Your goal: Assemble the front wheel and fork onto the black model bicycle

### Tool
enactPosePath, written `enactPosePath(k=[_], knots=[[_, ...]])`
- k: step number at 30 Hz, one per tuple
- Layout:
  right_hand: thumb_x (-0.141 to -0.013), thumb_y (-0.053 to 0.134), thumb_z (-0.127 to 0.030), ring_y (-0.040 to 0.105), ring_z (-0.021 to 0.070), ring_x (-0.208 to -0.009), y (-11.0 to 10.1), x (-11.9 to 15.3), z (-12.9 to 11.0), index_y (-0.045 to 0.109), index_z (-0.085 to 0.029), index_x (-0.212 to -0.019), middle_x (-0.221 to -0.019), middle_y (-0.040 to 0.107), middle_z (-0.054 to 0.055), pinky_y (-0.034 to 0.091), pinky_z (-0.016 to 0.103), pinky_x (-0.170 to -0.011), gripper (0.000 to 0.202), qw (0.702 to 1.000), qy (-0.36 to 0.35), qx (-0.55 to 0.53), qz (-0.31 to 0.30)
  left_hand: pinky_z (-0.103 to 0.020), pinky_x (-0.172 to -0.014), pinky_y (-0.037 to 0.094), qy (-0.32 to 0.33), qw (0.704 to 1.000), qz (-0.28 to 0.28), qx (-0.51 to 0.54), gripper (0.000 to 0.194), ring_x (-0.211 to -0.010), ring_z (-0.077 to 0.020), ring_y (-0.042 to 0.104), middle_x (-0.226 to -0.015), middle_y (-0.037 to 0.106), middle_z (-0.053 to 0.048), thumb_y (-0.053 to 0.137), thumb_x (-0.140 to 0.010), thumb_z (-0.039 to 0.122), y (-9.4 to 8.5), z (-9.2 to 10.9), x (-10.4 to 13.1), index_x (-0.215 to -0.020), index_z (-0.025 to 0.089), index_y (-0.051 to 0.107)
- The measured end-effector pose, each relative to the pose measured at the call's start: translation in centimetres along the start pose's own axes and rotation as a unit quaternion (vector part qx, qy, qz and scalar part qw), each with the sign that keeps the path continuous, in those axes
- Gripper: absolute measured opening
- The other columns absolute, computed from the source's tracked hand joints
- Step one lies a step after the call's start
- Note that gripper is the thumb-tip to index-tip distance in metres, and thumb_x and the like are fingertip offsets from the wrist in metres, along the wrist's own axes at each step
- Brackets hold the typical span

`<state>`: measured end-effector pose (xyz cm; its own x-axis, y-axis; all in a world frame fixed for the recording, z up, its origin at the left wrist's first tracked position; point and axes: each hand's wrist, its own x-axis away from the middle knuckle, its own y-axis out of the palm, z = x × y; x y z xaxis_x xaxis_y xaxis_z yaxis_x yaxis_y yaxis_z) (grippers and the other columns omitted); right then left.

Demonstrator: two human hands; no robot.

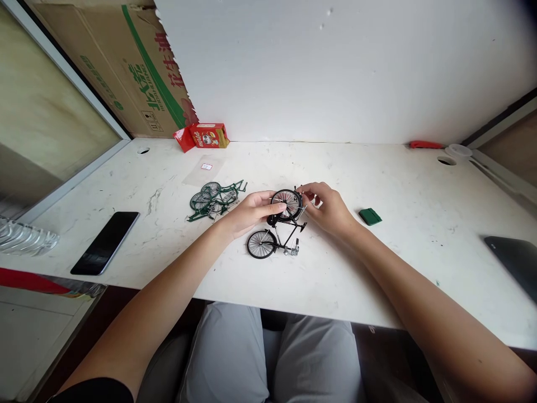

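A black miniature bicycle (289, 230) is held over the white table, one wheel toward the back and the other nearer me. My left hand (254, 212) grips it at the far wheel (287, 197), thumb lying across the spokes. On the far wheel's right side, my right hand (323, 206) has its fingers curled in a pinch by the wheel's edge; whatever sits between the fingertips is too small to make out. Left of my left hand lie dark green miniature bicycle parts (213, 198), with wheels and frame pieces overlapping.
Behind the green parts are a clear plastic bag (204, 169) and a red box (210, 136). A black phone (104, 243) lies at left, near clear plastic cups (27, 238). To the right are a small green folded item (370, 216), a red object (425, 144) and a dark flat device (514, 260).
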<state>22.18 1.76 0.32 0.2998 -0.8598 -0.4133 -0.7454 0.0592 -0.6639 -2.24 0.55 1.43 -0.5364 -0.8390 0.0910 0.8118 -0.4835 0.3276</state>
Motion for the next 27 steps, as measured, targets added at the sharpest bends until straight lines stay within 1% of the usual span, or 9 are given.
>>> enactPosePath(k=[4, 7, 9, 14, 20, 24, 27], knots=[[-0.093, 0.062, -0.019, 0.066, 0.0283, -0.098, -0.2, -0.1, 0.1, 0.078, -0.023, -0.101, -0.099, 0.079, 0.008, 0.055, 0.043, -0.08, 0.019, 1.0, -0.024, 0.015, -0.007, -0.036, -0.1, 0.048, 0.003, 1.0, -0.01, 0.024, 0.036, -0.104, -0.0208, 0.07, -0.113, 0.078, -0.011, 0.089, -0.081, 0.029, 0.0, 0.0, -0.1, -0.113, 0.015, 0.08], [-0.093, 0.068, -0.022, 0.067, 0.0293, -0.099, -0.4, -0.2, 0.3, 0.081, -0.024, -0.103, -0.101, 0.08, 0.009, 0.057, 0.045, -0.083, 0.017, 0.998, -0.062, 0.032, -0.002, -0.036, -0.099, 0.048, 0.002, 0.999, -0.013, 0.031, 0.037, -0.102, -0.0209, 0.07, -0.113, 0.078, -0.012, 0.089, -0.081, 0.03, 0.1, 0.0, -0.1, -0.114, 0.015, 0.08], [-0.094, 0.069, -0.021, 0.067, 0.0291, -0.097, -0.6, -0.2, 0.5, 0.082, -0.024, -0.105, -0.099, 0.08, 0.009, 0.058, 0.046, -0.083, 0.017, 0.995, -0.086, 0.045, 0.023, -0.036, -0.098, 0.048, -0.001, 0.999, -0.016, 0.033, 0.037, -0.101, -0.0211, 0.071, -0.113, 0.078, -0.012, 0.089, -0.082, 0.03, 0.2, 0.0, 0.0, -0.114, 0.015, 0.08], [-0.098, 0.067, -0.021, 0.07, 0.0272, -0.092, -1.0, -0.3, 0.5, 0.082, -0.024, -0.105, -0.096, 0.081, 0.008, 0.059, 0.046, -0.079, 0.016, 0.983, -0.131, 0.067, 0.106, -0.035, -0.098, 0.05, -0.005, 0.999, -0.031, 0.032, 0.035, -0.102, -0.0206, 0.071, -0.114, 0.078, -0.011, 0.088, -0.084, 0.029, 0.5, 0.1, 0.3, -0.115, 0.016, 0.078], [-0.098, 0.07, -0.024, 0.073, 0.0262, -0.091, -1.2, 0.1, -0.9, 0.08, -0.031, -0.1, -0.095, 0.082, 0.003, 0.06, 0.049, -0.081, 0.013, 0.976, -0.14, 0.055, 0.159, -0.035, -0.097, 0.051, 0.019, 0.999, -0.046, 0.021, 0.038, -0.105, -0.0228, 0.072, -0.119, 0.077, -0.012, 0.087, -0.085, 0.032, 0.4, 0.4, 0.5, -0.12, 0.018, 0.078], [-0.097, 0.072, -0.024, 0.071, 0.0257, -0.089, -1.0, 0.3, -1.5, 0.077, -0.031, -0.1, -0.095, 0.081, 0.003, 0.059, 0.045, -0.07, 0.01, 0.967, -0.145, 0.042, 0.204, -0.036, -0.099, 0.051, 0.036, 0.997, -0.063, 0.027, 0.035, -0.102, -0.0218, 0.072, -0.116, 0.077, -0.011, 0.084, -0.088, 0.032, 0.5, 0.7, 0.6, -0.12, 0.019, 0.078], [-0.097, 0.073, -0.025, 0.071, 0.0257, -0.088, -0.9, 0.3, -1.7, 0.076, -0.031, -0.098, -0.095, 0.081, 0.004, 0.059, 0.044, -0.065, 0.006, 0.965, -0.131, 0.037, 0.222, -0.038, -0.098, 0.051, 0.035, 0.997, -0.055, 0.03, 0.037, -0.104, -0.0241, 0.072, -0.116, 0.077, -0.013, 0.085, -0.087, 0.034, 0.5, 0.8, 0.5, -0.119, 0.017, 0.078]])
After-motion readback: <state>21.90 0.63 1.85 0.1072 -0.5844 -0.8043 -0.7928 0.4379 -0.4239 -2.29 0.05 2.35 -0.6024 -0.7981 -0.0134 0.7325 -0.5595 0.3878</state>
